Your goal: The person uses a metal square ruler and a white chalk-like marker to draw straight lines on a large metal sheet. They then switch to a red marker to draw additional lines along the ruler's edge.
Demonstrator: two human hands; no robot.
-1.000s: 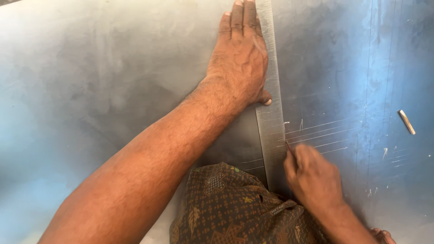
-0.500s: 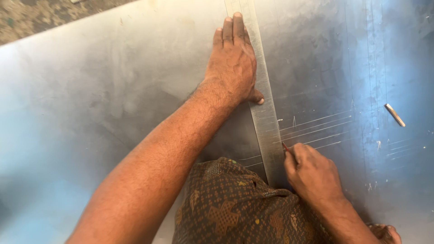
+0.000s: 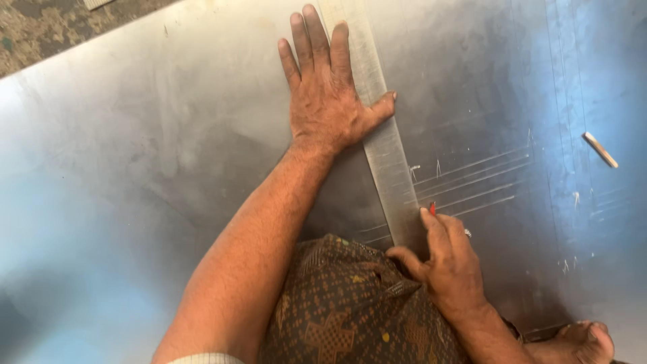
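My left hand (image 3: 325, 94) lies flat, fingers spread, pressing a long steel ruler (image 3: 377, 128) onto a large grey metal sheet (image 3: 168, 155). The thumb rests across the ruler. My right hand (image 3: 450, 263) grips a small red-tipped marking tool (image 3: 432, 208), its tip touching the sheet at the ruler's right edge near the ruler's lower end. Several thin scratched lines (image 3: 472, 182) run across the sheet to the right of the ruler.
A short pale stick (image 3: 600, 149) lies on the sheet at the right. My knee in brown patterned cloth (image 3: 350, 310) rests on the sheet below the ruler, and my bare foot (image 3: 579, 342) shows at the lower right. Speckled floor (image 3: 60, 27) borders the sheet at top left.
The view has shifted so the sheet's top-left edge and floor appear. Both hands keep their hold on the ruler and the tool; the right hand stays near the ruler's lower end.
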